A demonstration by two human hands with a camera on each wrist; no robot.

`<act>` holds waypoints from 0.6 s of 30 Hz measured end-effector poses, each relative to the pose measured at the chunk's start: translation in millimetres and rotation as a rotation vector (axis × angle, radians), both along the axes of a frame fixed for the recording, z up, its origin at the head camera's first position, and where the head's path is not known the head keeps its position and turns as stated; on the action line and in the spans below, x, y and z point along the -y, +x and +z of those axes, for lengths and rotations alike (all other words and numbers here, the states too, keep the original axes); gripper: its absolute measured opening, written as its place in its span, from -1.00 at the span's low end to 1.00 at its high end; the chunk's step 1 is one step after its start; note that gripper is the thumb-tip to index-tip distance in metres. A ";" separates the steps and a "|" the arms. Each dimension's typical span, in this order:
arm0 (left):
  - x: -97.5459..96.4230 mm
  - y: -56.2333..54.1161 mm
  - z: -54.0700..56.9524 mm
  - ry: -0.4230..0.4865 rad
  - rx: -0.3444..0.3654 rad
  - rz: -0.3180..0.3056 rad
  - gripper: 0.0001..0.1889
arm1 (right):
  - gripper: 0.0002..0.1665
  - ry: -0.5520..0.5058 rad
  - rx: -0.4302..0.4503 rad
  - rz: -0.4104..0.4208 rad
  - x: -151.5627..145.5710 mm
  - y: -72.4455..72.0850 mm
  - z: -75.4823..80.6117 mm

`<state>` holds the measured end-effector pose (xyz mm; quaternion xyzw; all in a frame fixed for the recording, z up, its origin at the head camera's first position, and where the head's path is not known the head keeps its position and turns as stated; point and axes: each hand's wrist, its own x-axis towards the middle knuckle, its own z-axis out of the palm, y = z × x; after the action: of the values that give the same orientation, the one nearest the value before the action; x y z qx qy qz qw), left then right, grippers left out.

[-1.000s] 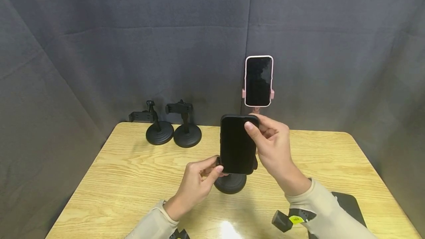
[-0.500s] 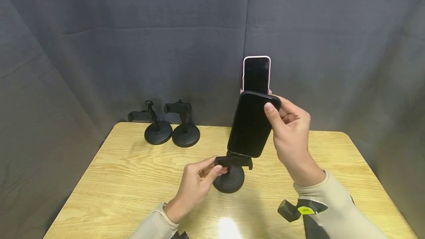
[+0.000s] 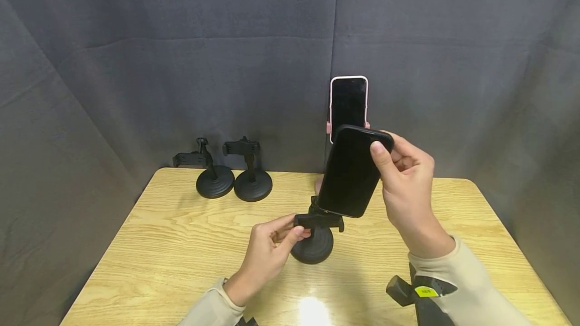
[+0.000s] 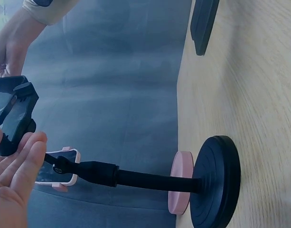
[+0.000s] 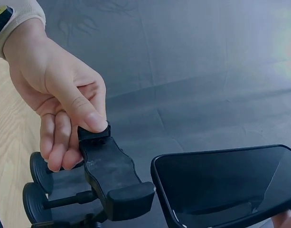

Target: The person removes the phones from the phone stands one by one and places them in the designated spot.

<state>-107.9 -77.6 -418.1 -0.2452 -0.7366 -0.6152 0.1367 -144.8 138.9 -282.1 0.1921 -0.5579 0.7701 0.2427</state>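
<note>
My right hand (image 3: 410, 185) pinches a black smartphone (image 3: 355, 172) by its upper right corner, thumb on the dark screen. The phone leans to the right, its lower edge just above the clamp of a black phone stand (image 3: 323, 221). My left hand (image 3: 267, 250) grips the left end of that clamp between thumb and fingers. In the right wrist view, the clamp's cradle (image 5: 112, 166) holds nothing, and the smartphone (image 5: 226, 185) is beside its far end. The stand's round base (image 4: 216, 185) is on the table in the left wrist view.
Behind, a pink stand (image 4: 181, 183) holds a white-and-pink-cased phone (image 3: 349, 99). Two more black phone stands (image 3: 215, 181) (image 3: 253, 184) are at the table's back left. A dark flat object (image 3: 428, 311) lies partly under my right forearm. A grey curtain (image 3: 181, 64) hangs behind the wooden table (image 3: 181, 245).
The smartphone has moved up and right, away from the front of the stand's clamp, and tilted to the right. My left hand has stayed on the clamp's end.
</note>
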 end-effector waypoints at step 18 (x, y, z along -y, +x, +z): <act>-0.4 -0.2 -0.7 0.007 -0.003 -0.001 -0.72 | -0.78 -0.081 0.015 0.021 -15.4 -0.2 -4.0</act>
<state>-108.1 -77.2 -418.8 -0.2459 -0.7343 -0.6174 0.1384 -145.0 154.3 -286.2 0.1823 -0.5261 0.7958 0.2381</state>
